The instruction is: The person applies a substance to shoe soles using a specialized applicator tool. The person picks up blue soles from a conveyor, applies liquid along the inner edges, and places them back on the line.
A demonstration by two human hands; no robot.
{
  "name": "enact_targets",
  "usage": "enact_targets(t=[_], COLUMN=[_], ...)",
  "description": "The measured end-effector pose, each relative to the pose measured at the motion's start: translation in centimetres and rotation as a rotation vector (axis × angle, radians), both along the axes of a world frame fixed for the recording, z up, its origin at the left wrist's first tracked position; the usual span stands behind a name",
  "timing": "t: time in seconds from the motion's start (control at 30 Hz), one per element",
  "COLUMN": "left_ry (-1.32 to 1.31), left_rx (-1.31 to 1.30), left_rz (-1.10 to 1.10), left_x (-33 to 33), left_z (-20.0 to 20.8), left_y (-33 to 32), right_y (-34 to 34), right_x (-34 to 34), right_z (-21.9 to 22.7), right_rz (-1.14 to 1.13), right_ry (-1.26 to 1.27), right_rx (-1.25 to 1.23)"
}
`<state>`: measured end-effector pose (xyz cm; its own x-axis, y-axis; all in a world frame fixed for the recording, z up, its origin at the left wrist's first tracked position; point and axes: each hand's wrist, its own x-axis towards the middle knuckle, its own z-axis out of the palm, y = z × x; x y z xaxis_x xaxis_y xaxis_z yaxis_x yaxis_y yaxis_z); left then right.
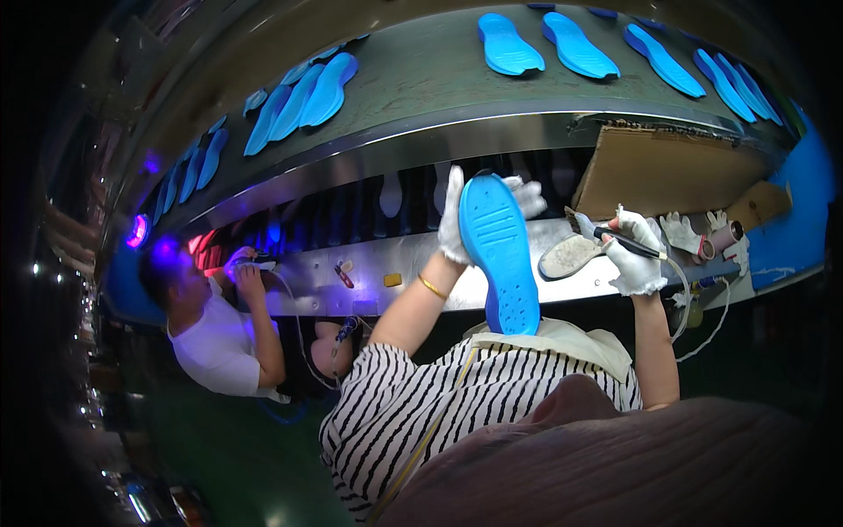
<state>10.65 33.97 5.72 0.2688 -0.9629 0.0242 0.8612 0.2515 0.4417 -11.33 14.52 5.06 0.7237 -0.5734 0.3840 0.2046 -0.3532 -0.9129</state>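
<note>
My left hand [450,221], in a white work glove, grips a bright blue shoe sole [502,250] around its upper part. The sole stands lengthwise in front of my chest, its ribbed and pitted face towards me. To the right, my right hand [634,259], also gloved in white, closes around a black-handled glue brush [619,241] with a pale hose trailing from its back end. The brush tip points left, apart from the sole. Beneath the tip lies a greyish, worn sole-shaped piece [571,256] on the metal bench [404,259].
Beyond the bench runs a dark conveyor belt [421,75] carrying several blue soles [581,46]. A cardboard sheet [667,171] leans behind my right hand. Spare gloves [680,233] and a roll [722,240] lie at right. A co-worker [219,325] sits at left, near a yellow block [392,280].
</note>
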Motion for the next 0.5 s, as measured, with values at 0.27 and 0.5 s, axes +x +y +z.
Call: enact_targets(t=[0.27,0.5], left_ry=[0.181,-0.043], left_rx=[-0.249,0.065], left_rz=[-0.044,0.328], left_x=[-4.7,-7.2], left_z=[-2.5,-4.6], left_y=[-2.6,-6.4], right_y=[1.7,3.0], right_x=[3.8,6.3], right_z=[2.7,3.3], right_rz=[0.146,0.021], right_ry=[-0.157,-0.221], right_rx=[-0.041,-0.106])
